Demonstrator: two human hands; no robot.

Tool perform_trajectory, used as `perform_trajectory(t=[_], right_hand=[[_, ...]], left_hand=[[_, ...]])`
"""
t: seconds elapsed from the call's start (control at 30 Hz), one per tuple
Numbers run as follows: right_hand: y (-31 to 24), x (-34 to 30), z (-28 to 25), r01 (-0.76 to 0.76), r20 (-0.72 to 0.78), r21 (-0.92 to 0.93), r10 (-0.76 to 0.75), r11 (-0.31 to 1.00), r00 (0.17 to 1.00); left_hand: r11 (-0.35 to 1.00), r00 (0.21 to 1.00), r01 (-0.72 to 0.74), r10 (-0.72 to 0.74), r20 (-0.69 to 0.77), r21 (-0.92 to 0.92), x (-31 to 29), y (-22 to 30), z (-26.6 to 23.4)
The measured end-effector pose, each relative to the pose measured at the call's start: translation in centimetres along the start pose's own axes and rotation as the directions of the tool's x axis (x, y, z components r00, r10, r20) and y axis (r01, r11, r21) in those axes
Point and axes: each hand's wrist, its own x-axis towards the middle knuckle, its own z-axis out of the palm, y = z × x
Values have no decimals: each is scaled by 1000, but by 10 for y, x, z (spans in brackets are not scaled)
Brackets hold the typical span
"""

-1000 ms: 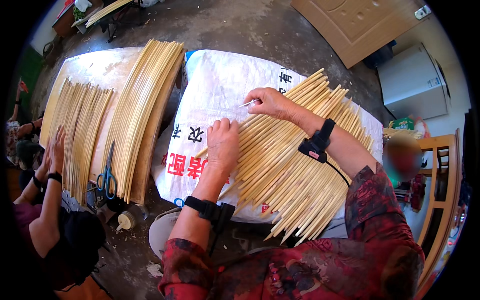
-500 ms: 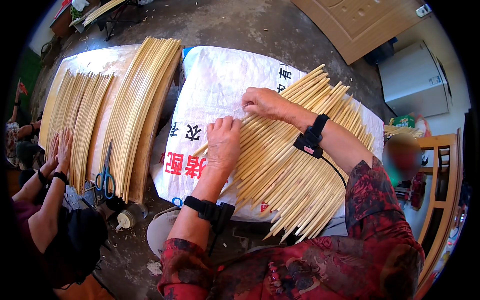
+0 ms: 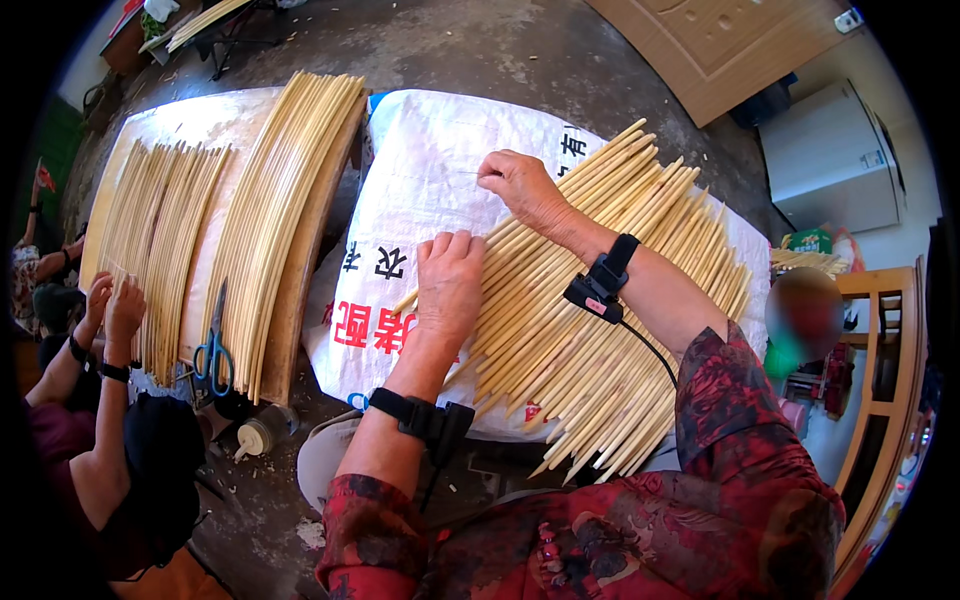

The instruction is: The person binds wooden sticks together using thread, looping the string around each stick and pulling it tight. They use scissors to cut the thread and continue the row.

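Note:
A wide pile of slender wooden sticks (image 3: 600, 330) lies slantwise on a white woven sack (image 3: 440, 150) in front of me. My left hand (image 3: 450, 280) is closed at the left side of the pile, its fingers curled over a stick whose end pokes out beyond the hand. My right hand (image 3: 522, 187) is raised over the sack, just past the upper left ends of the sticks. Its thumb and fingers are pinched together; whatever is between them is too small to make out. Black straps with small boxes circle both my wrists.
On the left, a wooden board (image 3: 195, 250) bears sorted rows of sticks and blue-handled scissors (image 3: 214, 355). A co-worker's hands (image 3: 108, 305) are at the near-left row. A capped jar (image 3: 262, 432) is below the board. A white cabinet (image 3: 830, 155) stands far right.
My right hand has moved slightly up and left, away from the stick ends. My left hand has stayed nearly still. The co-worker's hands have drawn back and curled.

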Motion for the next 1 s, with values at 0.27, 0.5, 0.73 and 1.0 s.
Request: perform_trajectory(t=[0.27,0.5,0.73,1.0], right_hand=[[-15,2,-30,-171,72,221,159,960,985],[-99,-42,-97,-83,-27,607,125,790,992],[-161,-139,-124,-268,256,908,81,321,963],[-186,-223,-141,-587,587,809,4,-16,809]], left_hand=[[998,996,69,-69,-56,5,14,4,-10],[638,822,568,-472,319,-519,28,4,-10],[392,704,703,-498,506,-593,39,1,-8],[569,740,673,-513,435,-473,40,-6,6]])
